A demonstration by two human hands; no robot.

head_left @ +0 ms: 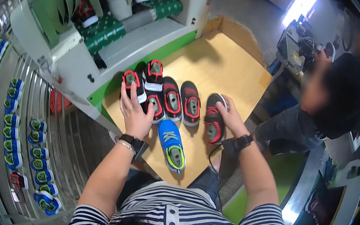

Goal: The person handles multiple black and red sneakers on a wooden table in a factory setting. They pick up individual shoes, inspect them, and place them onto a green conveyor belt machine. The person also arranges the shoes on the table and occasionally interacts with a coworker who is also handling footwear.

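Several small black-and-red shoes lie on a wooden tray table (222, 63) in front of me. My left hand (136, 112) rests on the leftmost black-and-red shoe (132, 82), fingers wrapped over its heel end. My right hand (231, 115) grips another black-and-red shoe (214, 117) at the right end of the row. Between them lie three more black-and-red shoes (190, 103), one stacked higher (153, 74). A blue shoe with lime trim (171, 144) lies nearest me, untouched. Both wrists wear black bands.
A green-and-white conveyor machine (121, 38) with green flaps carries more shoes at the back. Racks at the left hold rows of blue-and-lime shoes (14, 146). Another person (324, 108) stands at the right beside a workbench.
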